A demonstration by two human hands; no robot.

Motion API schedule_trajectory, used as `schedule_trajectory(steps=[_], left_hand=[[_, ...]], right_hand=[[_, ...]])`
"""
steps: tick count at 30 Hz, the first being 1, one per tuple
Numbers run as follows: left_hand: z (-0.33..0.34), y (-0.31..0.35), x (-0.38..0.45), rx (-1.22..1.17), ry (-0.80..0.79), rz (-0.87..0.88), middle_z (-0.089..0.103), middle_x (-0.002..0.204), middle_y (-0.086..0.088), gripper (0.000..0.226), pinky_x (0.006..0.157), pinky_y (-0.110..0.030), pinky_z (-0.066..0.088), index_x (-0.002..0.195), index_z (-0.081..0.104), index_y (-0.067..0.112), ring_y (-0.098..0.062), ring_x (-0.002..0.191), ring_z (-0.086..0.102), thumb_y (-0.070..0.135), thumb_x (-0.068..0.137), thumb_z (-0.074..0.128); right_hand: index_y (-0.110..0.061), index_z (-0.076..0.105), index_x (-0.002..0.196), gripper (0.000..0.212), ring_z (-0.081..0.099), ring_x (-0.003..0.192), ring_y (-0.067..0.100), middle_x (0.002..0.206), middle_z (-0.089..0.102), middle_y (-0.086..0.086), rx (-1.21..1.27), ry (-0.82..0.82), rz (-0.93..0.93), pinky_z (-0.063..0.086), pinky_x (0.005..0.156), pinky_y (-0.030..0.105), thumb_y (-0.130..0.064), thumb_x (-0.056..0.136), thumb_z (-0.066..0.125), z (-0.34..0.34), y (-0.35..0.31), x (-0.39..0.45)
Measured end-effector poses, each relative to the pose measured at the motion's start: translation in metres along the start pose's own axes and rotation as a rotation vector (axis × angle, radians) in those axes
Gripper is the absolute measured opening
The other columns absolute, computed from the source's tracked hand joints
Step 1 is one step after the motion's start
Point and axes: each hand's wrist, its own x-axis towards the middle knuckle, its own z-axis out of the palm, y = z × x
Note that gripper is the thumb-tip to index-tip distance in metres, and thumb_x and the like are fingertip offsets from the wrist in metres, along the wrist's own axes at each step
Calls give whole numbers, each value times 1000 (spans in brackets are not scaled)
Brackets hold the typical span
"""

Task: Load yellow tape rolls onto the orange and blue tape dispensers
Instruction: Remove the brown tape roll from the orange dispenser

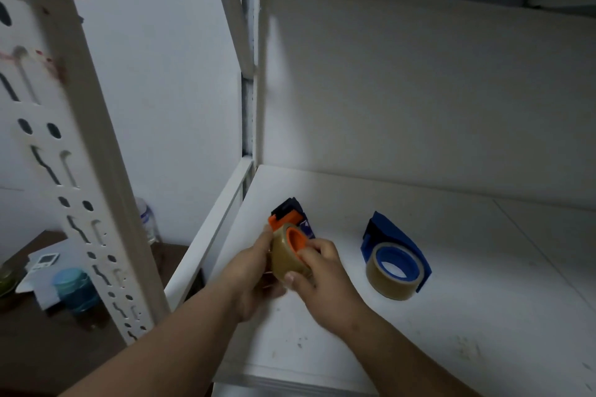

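Main risk right now: roll not seated square on the hub. Yellow tape roll (288, 259) sits around the orange hub of the orange tape dispenser (285, 223), tilted toward the camera, both held up off the shelf (483, 267) near its left edge. If pressed on crooked, could bind on the hub or pop back off. Can't tell whether it's pushed all the way home, since hands cover the lower half.

Second worry: grip on the dispenser itself. Left hand (254, 277) wrapped around the back of the roll and dispenser body from the left, fingers mostly hidden behind it, so exact hold hard to judge. A hard shove from the other side could twist the whole thing out of that hand and drop it on the shelf.

Right hand (322, 274) curled onto the roll from the right, thumb (295, 279) on the roll's outer face low down, another finger touching the orange hub rim. So both hands clamped on the same roll, fingers touching it directly.

Blue tape dispenser (395, 243) lying further right on the shelf, well apart from the hands, already wearing its own yellow roll (392, 277) around the blue hub. Looks like the orange one is the last bit left.
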Motion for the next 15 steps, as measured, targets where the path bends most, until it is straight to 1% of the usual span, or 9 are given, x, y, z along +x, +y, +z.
schedule_trajectory(steps=[2, 3, 5, 6, 7, 9, 11, 12, 15], left_hand=[[4, 4, -3, -186, -54, -7, 76, 108, -16, 48, 69, -35, 56, 113, 72, 9, -28, 93, 71, 49, 98, 50], [5, 5, -5, -233, -68, 2, 76, 108, -17, 43, 71, -35, 56, 115, 70, 7, -28, 94, 72, 42, 99, 52], [7, 6, -6, -226, -94, 75, 74, 112, -20, 36, 77, -36, 55, 120, 66, 3, -29, 97, 71, 29, 99, 54], [7, 7, -7, -187, -91, 119, 73, 114, -22, 35, 78, -37, 54, 122, 65, 2, -30, 98, 70, 25, 98, 55], [8, 8, -8, -144, -88, 160, 71, 116, -24, 35, 79, -37, 53, 122, 65, 0, -32, 98, 68, 22, 96, 56], [9, 9, -10, -92, -72, 216, 70, 116, -27, 33, 80, -37, 51, 120, 66, -2, -32, 96, 66, 17, 93, 60], [9, 8, -13, -42, -40, 249, 72, 112, -26, 26, 82, -37, 50, 114, 69, -1, -34, 96, 66, 13, 92, 63], [10, 7, -14, -13, -30, 265, 73, 109, -24, 23, 83, -38, 51, 112, 70, 1, -35, 97, 66, 11, 92, 64], [12, 4, -21, 58, -11, 318, 77, 101, -18, 18, 82, -37, 54, 108, 70, 5, -32, 93, 70, 9, 91, 65]], right_hand=[[-24, 52, 108, 18, 43, 114, 8, 132, 30, -12, -11, 2, -60, 43, 102, 29, -32, 93, 54, 3, 1, -5], [-24, 52, 111, 19, 41, 118, 7, 134, 30, -11, -4, 7, -77, 41, 103, 28, -31, 93, 53, 4, 2, -7], [-25, 51, 118, 25, 27, 134, 5, 142, 29, -12, -30, 12, -100, 30, 111, 26, -27, 93, 53, 4, 7, -10], [-26, 51, 118, 27, 19, 137, 5, 142, 30, -13, -56, 19, -103, 25, 113, 25, -25, 92, 54, 2, 9, -10], [-27, 52, 117, 28, 18, 137, 5, 140, 34, -13, -70, 33, -94, 25, 112, 26, -26, 90, 56, 0, 11, -11], [-30, 55, 114, 29, 30, 125, 5, 128, 45, -14, 26, 34, 0, 34, 102, 25, -29, 86, 61, -8, 6, -12], [-31, 60, 108, 24, 48, 113, 7, 116, 58, -11, 346, 1, 146, 42, 90, 24, -26, 85, 62, -16, -3, -11], [-30, 62, 105, 20, 55, 108, 9, 111, 64, -8, 501, -17, 201, 44, 87, 25, -26, 85, 60, -18, -6, -10], [-30, 63, 99, 16, 60, 106, 14, 105, 69, -4, 700, -30, 274, 45, 93, 35, -37, 88, 54, -17, -11, -10]])
